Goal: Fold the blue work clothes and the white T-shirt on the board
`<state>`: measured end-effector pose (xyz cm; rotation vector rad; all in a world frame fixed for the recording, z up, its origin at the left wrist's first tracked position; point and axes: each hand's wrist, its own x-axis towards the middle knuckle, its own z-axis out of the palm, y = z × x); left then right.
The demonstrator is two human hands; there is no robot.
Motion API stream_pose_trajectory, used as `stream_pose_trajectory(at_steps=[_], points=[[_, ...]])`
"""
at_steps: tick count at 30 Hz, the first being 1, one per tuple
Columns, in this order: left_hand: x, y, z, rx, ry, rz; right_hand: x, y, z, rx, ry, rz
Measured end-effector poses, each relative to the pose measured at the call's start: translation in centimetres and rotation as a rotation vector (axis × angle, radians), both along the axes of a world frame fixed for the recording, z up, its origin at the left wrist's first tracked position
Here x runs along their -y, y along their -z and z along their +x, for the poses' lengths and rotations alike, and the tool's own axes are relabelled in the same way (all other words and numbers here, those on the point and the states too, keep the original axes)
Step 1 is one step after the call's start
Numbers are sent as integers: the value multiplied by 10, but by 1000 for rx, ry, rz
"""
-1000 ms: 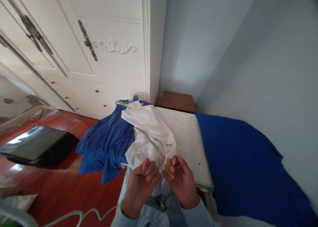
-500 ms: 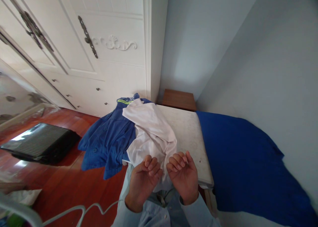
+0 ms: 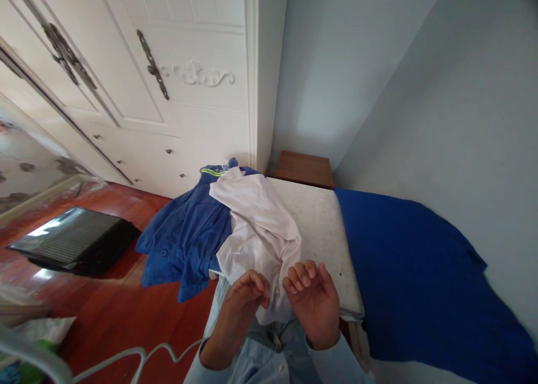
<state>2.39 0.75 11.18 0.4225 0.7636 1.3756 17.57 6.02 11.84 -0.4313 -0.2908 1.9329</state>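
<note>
My left hand is raised at the near edge of a pale pinkish-white cloth garment, turned partly sideways with its fingers curled in. Nothing shows in its grip. My right hand is held up beside it, palm facing me, fingers half bent and thumb apart, with nothing in it. Both hands appear above the garment rather than gripping it. The pale garment lies loosely crumpled on a whitish padded board. Partly beneath it, a blue garment with buttons and a yellow-green stripe hangs over the board's left side.
A plain blue cloth covers the surface on the right. Beyond the board stand a brown wooden piece and a white wardrobe. A black case lies on the red wood floor. A white cable runs at lower left.
My left hand has turned sideways, its fingers now pointing more to the right. My right hand's curled fingers have loosened slightly. The garments lie as before; the view has shifted a little.
</note>
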Motion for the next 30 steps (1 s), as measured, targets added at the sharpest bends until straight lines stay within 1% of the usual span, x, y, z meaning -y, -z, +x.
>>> stream_pose_trajectory(at_steps=[2, 4, 7, 8, 10, 14, 21, 25, 27, 30], points=[[3, -2, 2, -174, 46, 12, 1, 4, 0, 48, -5, 32], [4, -4, 4, -293, 103, 18, 3, 11, -1, 207, -3, 118], [5, -4, 7, -372, 149, 35, 7, 22, 0, 561, 2, 277], [5, -3, 8, -388, 144, 42, 9, 25, 0, 650, -1, 315], [5, 0, 9, -418, 125, 57, 10, 29, 1, 744, -15, 355], [5, 3, 8, -455, 109, 63, 11, 29, 3, 789, -36, 374], [3, -4, 7, -392, 113, -8, 10, 29, 5, 879, -57, 426], [4, 1, 7, -403, 119, 0, 11, 31, 6, 890, -73, 418], [5, 6, 8, -443, 109, 28, 12, 31, 6, 877, -86, 398], [5, 13, 9, -574, 87, 79, 13, 33, 6, 861, -86, 384]])
